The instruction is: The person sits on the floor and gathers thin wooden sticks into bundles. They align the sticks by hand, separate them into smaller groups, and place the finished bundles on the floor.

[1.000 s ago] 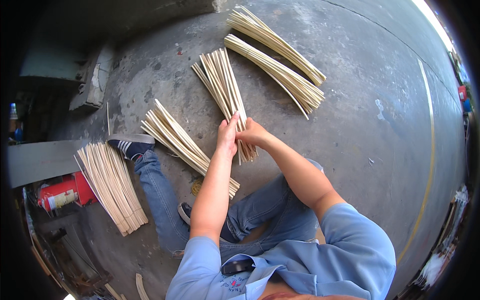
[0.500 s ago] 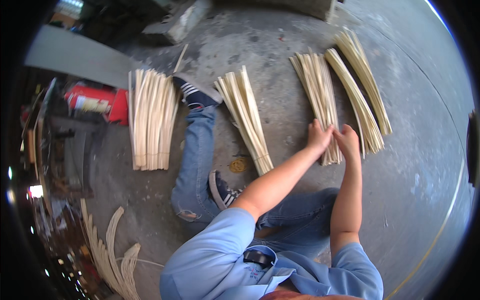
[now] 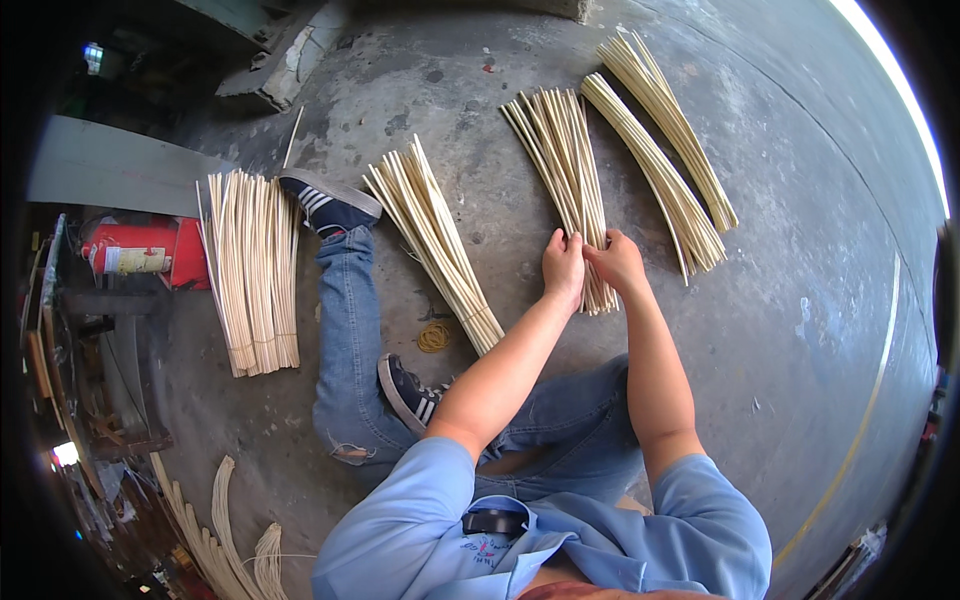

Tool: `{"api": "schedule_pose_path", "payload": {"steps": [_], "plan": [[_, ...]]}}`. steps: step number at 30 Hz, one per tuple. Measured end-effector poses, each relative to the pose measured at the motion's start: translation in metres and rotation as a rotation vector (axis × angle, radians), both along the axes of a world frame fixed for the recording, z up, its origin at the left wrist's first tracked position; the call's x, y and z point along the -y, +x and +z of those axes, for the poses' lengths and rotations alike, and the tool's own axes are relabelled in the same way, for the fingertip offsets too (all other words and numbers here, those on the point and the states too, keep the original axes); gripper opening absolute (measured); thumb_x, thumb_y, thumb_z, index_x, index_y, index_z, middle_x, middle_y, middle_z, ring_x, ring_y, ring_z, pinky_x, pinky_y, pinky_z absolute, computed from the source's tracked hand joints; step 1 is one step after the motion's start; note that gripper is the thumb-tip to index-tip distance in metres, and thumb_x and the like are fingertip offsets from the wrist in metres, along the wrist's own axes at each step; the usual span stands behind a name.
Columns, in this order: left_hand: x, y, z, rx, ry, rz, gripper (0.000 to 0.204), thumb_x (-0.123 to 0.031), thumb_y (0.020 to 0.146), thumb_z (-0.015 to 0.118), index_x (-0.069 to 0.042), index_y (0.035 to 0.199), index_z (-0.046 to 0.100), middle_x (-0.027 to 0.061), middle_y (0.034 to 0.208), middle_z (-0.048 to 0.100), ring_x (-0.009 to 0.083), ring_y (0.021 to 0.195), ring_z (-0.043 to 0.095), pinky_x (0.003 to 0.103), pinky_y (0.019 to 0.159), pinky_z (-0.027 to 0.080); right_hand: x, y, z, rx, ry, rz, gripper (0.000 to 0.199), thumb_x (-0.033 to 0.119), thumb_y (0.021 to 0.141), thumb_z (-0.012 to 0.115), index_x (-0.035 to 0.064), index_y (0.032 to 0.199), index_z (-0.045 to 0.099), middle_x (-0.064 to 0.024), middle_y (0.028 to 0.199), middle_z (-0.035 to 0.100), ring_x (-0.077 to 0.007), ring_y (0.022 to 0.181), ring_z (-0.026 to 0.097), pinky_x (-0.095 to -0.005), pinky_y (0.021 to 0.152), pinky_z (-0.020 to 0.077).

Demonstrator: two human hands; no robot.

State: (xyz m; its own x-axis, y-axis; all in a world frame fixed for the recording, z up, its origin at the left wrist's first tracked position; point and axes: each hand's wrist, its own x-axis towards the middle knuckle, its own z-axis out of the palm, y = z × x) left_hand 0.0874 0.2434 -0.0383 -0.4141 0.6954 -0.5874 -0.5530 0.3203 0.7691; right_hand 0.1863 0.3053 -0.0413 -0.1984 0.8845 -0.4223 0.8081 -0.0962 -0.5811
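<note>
A bundle of thin pale cane sticks (image 3: 562, 160) lies on the floor in front of me, fanned out at its far end. Near its lower end my left hand (image 3: 564, 268) grips it from the left side, fingers curled. My right hand (image 3: 616, 262) closes on the same spot from the right, with the thumbs almost meeting on top. Just below the hands the stick ends poke out. Whether a band runs around the bundle under my fingers is hidden.
Two more stick bundles (image 3: 655, 170) lie to the right. Left of my hands is another bundle (image 3: 435, 240), with yellowish rubber bands (image 3: 433, 337) by it. Beyond my outstretched leg (image 3: 348, 330) are a wide bundle (image 3: 252, 280) and a red fire extinguisher (image 3: 135, 250). Curved canes (image 3: 225, 520) lie lower left.
The whole view has shifted, so the bundles and hands now appear farther left. Both hands stay on the same bundle, and the right hand now wraps closer against its side.
</note>
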Motion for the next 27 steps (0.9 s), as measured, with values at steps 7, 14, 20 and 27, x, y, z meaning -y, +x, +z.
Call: {"api": "schedule_pose_path", "payload": {"steps": [7,14,20,27], "plan": [[0.003,-0.005,-0.016,0.05,0.074,0.077,0.031,-0.02,0.106,0.05,0.004,0.124,0.057,0.0105,0.117,0.066,0.0168,0.105,0.064,0.033,0.092,0.051,-0.004,0.002,-0.005,-0.109,0.041,-0.042,0.039,0.016,0.081,0.067,-0.0024,0.114,0.071,-0.0223,0.1,0.074,-0.0343,0.093,0.072,-0.04,0.086,0.0541],[0.011,-0.004,-0.026,-0.038,0.063,0.056,0.021,-0.016,0.103,0.052,0.0,0.105,0.065,0.006,0.096,0.069,0.0154,0.09,0.066,0.032,0.081,0.052,-0.004,0.003,-0.005,-0.128,0.027,0.022,0.035,0.017,0.084,0.056,-0.0021,0.109,0.072,-0.0299,0.105,0.07,-0.0438,0.106,0.067,-0.0468,0.095,0.051],[0.004,-0.001,-0.013,-0.238,-0.062,0.044,0.024,-0.016,0.093,0.069,0.002,0.108,0.066,0.0125,0.102,0.072,0.0187,0.09,0.069,0.034,0.079,0.055,-0.005,0.005,-0.002,-0.236,-0.074,-0.029,0.033,0.021,0.085,0.07,-0.0037,0.106,0.074,-0.0183,0.091,0.075,-0.0236,0.082,0.072,-0.0364,0.077,0.0542],[0.006,-0.009,-0.013,0.113,-0.027,0.07,0.034,-0.026,0.098,0.068,0.004,0.113,0.062,0.0144,0.103,0.07,0.0211,0.092,0.069,0.037,0.082,0.056,0.004,-0.004,0.002,-0.548,-0.457,-0.063,0.038,0.025,0.092,0.069,-0.0056,0.114,0.068,-0.0113,0.099,0.074,-0.0183,0.088,0.07,-0.0341,0.076,0.0542]]}}
